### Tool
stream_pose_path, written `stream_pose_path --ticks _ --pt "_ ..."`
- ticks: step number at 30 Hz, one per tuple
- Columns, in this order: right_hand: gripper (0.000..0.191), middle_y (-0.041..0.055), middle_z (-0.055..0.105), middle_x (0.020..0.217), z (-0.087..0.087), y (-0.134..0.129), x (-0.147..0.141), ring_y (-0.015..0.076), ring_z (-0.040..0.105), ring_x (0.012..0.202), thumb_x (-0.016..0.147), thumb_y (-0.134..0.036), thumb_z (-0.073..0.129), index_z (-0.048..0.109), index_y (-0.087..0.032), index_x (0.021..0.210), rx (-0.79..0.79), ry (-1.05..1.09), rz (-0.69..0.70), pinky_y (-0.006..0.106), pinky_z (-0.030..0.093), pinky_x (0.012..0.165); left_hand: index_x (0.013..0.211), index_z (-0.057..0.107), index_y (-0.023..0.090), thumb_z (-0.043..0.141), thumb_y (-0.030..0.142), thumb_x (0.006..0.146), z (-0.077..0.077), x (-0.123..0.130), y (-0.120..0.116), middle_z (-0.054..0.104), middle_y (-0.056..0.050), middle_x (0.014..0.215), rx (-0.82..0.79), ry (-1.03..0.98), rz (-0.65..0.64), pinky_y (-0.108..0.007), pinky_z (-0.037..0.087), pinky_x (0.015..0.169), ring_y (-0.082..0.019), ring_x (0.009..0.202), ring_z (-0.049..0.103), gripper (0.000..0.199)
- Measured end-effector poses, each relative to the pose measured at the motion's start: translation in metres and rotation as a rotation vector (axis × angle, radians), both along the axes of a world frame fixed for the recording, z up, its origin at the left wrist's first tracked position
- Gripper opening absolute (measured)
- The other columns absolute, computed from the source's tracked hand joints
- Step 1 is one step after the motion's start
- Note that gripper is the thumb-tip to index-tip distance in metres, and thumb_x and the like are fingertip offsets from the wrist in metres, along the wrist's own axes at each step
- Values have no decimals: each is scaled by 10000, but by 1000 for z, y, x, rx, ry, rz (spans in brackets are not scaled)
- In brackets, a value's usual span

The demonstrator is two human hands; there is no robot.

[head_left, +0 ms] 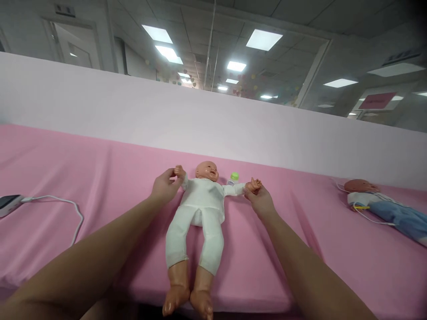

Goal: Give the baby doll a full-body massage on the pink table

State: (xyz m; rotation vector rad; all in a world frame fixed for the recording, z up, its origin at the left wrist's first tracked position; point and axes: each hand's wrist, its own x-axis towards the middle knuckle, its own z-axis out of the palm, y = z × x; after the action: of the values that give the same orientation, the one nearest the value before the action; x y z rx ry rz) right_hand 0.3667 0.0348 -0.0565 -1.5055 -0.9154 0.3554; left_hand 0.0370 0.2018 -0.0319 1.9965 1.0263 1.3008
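A baby doll (203, 198) in a white top and white trousers lies on its back, its head toward the wall and its bare feet at the near edge. My left hand (166, 186) is closed around the doll's hand on the left side. On the other side, my right hand (262, 201) grips the doll's other hand between thumb and fingers. Both doll arms are spread outward. Close by the doll's head and right-hand arm stands a small bottle (234, 177) with a bright green cap, partly hidden behind that arm.
The pink-covered table (133, 164) runs along a low white wall (160, 115) with glass above. At far left lies a white device (11, 203) with a white cable (75, 205). A second doll (383, 206) in blue and white, with thin tubing, lies at far right.
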Motion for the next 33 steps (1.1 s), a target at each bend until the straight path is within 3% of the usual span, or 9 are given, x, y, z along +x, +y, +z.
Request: stream_pose_path --ticks 2,6,11,15,19,24,27,30,33 --pt "520 76 717 1235 5 -1 -19 279 718 1075 817 -386 763 627 -239 1296 -29 -205 -18 497 581 1001 1180 707 267 615 459 920 2 7 -13 742 -34 1206 171 137 -65 -350 531 955 -242 1089 680 336" --pt "467 65 708 1291 7 -3 -58 260 700 1143 883 -297 658 630 -264 1348 68 -539 187 463 576 1030 1215 714 260 624 394 921 3 17 -23 737 -57 1183 453 444 -219 -396 503 1002 -272 1161 639 336" --pt "560 58 573 1505 0 -1 -82 291 478 1451 870 -98 542 647 -274 1392 14 -935 399 553 402 1214 1203 720 253 602 157 872 9 16 -19 740 -57 1159 504 623 -345 -388 499 1011 -252 1123 655 364" --pt "643 44 544 1531 -4 1 -84 290 419 1492 858 -43 490 612 -297 1436 1 -994 429 591 366 1229 1184 731 241 559 86 847 8 16 -17 745 -61 1179 499 612 -377 -424 473 1056 -263 1146 651 408" --pt "524 49 624 1449 -5 4 -71 287 540 1395 871 -141 588 659 -290 1368 74 -707 357 558 402 1212 1238 713 265 604 213 890 -3 14 -9 735 -52 1230 269 313 -268 -390 505 1023 -257 1144 665 368" --pt "599 90 708 1295 -9 11 -29 277 690 1183 845 -328 736 572 -242 1415 121 -17 97 495 557 1066 1127 691 221 711 263 828 -13 3 20 756 -69 1093 -351 -286 -54 -343 592 862 -260 1022 725 302" --pt "652 97 712 1263 -14 13 -2 264 729 1098 826 -305 774 535 -251 1430 73 354 50 444 625 970 1037 639 172 708 207 835 -15 -3 38 739 -128 1034 -659 -568 59 -346 622 810 -267 973 747 217" --pt "483 118 734 1163 -19 11 15 243 753 993 847 -249 749 613 -202 1308 -20 615 78 398 650 928 1028 600 153 629 144 875 -16 -8 48 731 -170 1017 -729 -626 83 -353 630 821 -259 956 759 156" --pt "396 115 748 1083 -19 9 22 235 757 952 854 -243 744 637 -186 1231 -38 687 125 405 647 940 1020 609 151 642 160 871 -14 -11 47 732 -172 1058 -697 -614 63 -364 627 848 -257 969 755 153"
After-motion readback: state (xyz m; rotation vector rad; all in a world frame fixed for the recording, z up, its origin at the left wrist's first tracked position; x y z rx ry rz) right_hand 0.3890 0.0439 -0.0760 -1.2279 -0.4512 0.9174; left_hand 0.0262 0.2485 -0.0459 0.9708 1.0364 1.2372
